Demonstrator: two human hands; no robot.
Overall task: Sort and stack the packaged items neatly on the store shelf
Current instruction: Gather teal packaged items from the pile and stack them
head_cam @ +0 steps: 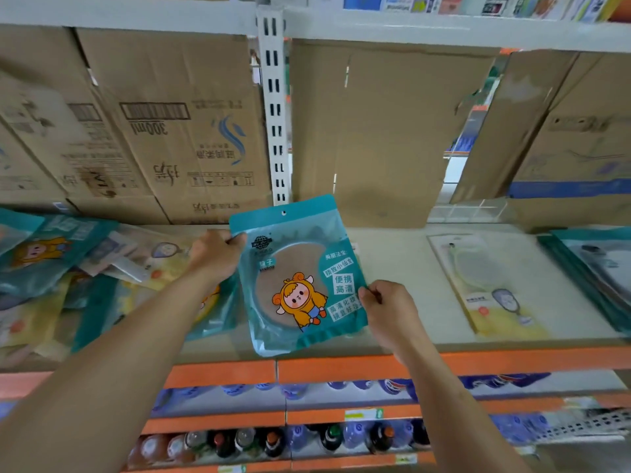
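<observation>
Head view: at frame centre, the left hand [216, 256] is pinching the teal mirror packet's [300, 278] upper-left edge, the right hand [389, 310] its lower-right edge, above the shelf [403, 254]. Such light edge grips are probably risking a slip onto the jumbled packets [68, 268] at left.

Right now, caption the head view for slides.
The left hand and right hand pinch a teal cartoon mirror packet above the shelf beside jumbled packets.

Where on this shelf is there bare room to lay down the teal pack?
Bare shelf lies between the held teal pack and the pale pack, in front of the cardboard. A narrower strip runs between the pale pack and the teal stack at the right. The left side is crowded by a loose pile.
</observation>
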